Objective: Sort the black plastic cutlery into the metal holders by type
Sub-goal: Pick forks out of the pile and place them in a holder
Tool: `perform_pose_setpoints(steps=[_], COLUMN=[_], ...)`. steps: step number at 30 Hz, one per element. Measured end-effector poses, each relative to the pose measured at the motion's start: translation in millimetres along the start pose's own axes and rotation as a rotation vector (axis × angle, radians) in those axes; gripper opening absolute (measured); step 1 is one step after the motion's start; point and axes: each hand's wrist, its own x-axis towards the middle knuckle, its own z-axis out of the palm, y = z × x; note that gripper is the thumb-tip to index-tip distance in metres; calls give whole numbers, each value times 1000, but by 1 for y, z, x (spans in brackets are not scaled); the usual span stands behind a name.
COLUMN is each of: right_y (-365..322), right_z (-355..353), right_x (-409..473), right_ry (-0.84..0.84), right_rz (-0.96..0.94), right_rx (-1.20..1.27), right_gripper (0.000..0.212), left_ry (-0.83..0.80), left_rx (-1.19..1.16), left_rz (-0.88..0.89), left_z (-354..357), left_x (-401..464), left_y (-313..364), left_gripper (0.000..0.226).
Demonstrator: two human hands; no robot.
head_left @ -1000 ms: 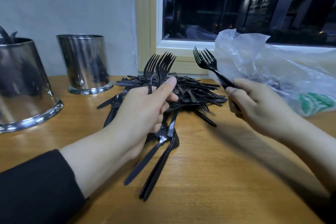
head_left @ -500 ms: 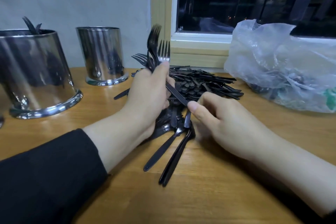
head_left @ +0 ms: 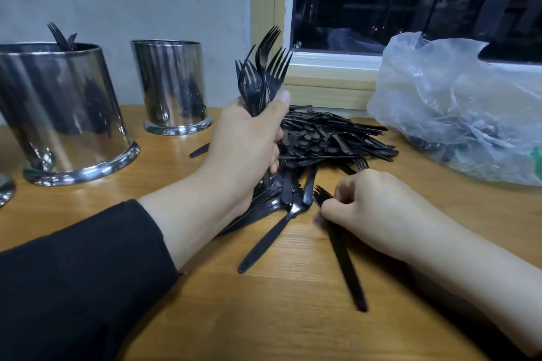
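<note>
While left hand (head_left: 246, 141) grips forks (head_left: 264, 73), right hand (head_left: 378, 211) pinches fork (head_left: 340, 246)

Left arm (head_left: 187, 220) – black sleeve (head_left: 73, 281); right forearm (head_left: 469, 267) bare, possibly dark cuff at edge

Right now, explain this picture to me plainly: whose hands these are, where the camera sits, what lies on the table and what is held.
No machine here: a person's two bare hands, filmed from a camera worn on the head, looking forward and down. The left hand grips a bunch of black forks, tines up. The right hand pinches a single fork lying on the wooden table. Between them sits a pile of black cutlery. At left stand two metal holders; at right, a clear plastic bag.
</note>
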Motion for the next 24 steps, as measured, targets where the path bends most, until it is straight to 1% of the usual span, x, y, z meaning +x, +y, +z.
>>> perform_pose_setpoints(steps=[3,4,6,8,11,13,15,18,20,21,23,24], right_y=[6,8,10,11,11,12,11,5,1,0,0,1], right_z=[-4,-7,-12,-15,-12,-9,-8,-7,-5,-3,2,4], right_x=[4,5,6,7,9,11,12,12,15,17,22,23], right_ry=[83,137,259,352,401,409,421,434,440,450,453,428], right_rz=[-4,-19,-81,-149,-214,-241,-259,-276,-264,-253,-239,-261], right_rx=[60,141,387,589,743,825,873,935,964,965,941,872], right_gripper=[36,36,39,44,45,43,40,33,29,27,21,15], left_ry=[-34,-51,-90,-137,-206,-252,-301,-401,-429,-415,-331,-278], left_rx=[1,5,17,38,98,177,217,240,237,224,196,176], left_rz=[-3,-5,-17,-38,-58,-26,-26,-72,-66,-60,-55,-53], left_z=[0,0,1,2,5,8,12,17,16,12,2,-6], left_x=[0,0,-2,-4,-8,-11,-16,-24,-25,-23,-17,-15], left_y=[-2,-2,-2,-2,-2,-1,1,6,6,5,7,9], left_gripper=[32,28,24,24,28,34,33,29,27,25,22,20])
